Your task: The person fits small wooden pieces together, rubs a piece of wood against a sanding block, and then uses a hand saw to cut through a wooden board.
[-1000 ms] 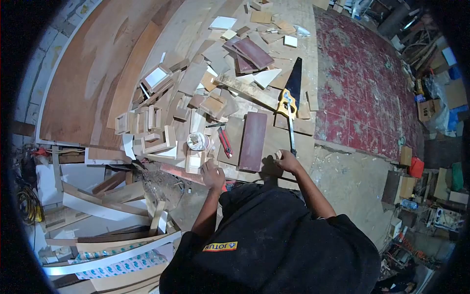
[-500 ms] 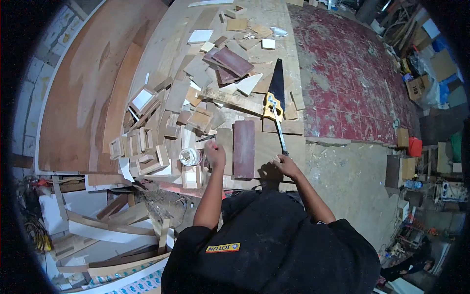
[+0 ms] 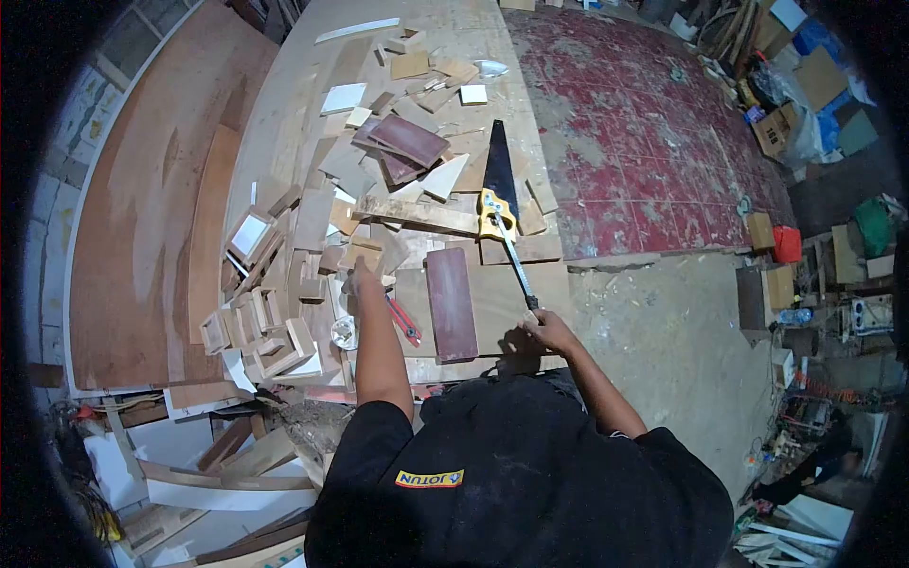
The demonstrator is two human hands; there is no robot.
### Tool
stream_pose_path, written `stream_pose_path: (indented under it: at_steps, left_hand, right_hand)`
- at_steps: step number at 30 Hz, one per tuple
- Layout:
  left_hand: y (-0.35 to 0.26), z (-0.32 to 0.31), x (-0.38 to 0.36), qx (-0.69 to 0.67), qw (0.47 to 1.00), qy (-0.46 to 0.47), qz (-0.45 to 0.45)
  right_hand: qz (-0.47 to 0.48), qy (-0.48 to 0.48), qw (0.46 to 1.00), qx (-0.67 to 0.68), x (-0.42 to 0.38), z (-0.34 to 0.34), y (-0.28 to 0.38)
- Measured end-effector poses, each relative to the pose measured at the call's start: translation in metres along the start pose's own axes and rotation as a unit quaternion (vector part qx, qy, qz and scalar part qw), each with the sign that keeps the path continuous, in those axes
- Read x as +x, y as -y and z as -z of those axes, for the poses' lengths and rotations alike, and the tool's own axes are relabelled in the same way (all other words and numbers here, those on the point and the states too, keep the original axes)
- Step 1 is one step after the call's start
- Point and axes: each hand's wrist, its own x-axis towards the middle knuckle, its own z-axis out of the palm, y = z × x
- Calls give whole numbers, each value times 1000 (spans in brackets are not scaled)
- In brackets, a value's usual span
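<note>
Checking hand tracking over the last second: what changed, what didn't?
The left hand moved forward, from the near edge of the board past the small tin to the pile of wood offcuts; whether it holds anything cannot be told. The right hand stayed at the near end of the long thin tool. The dark red board, red cutter and handsaw lie as before.

The scene is dim and bluish, lit from above. The pale worktop at centre is brightest, and a soft shadow lies under the right hand. Heavy fisheye distortion bends the edges into a black vignette. Fine detail is soft and grainy.
</note>
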Motion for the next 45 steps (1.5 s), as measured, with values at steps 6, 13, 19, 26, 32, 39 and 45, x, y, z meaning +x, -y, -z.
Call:
stream_pose_path:
  at_steps: [6, 13, 19, 26, 32, 39, 45]
  left_hand:
    - [2, 3, 12, -6, 996, 77, -43]
    - [44, -24, 33, -111, 989, 48, -81]
    - [70, 14, -41, -131, 962, 178, -161]
    - [76, 56, -158, 114, 896, 305, -303]
    - [94, 48, -186, 30, 800, 425, -423]
    - [93, 53, -192, 83, 772, 423, -467]
    - [90, 62, -198, 117, 774, 426, -454]
  right_hand:
    - [49, -61, 997, -22, 15, -11, -34]
    - [-10, -14, 999, -42, 15, -13, -25]
    - [-1, 8, 996, 93, 17, -13, -8]
    - [167, -126, 977, -48, 3, -11, 89]
    - [380, -217, 876, -204, 15, -20, 109]
    - [419, -219, 856, -207, 12, -13, 113]
    - [454, -217, 843, -191, 12, -10, 108]
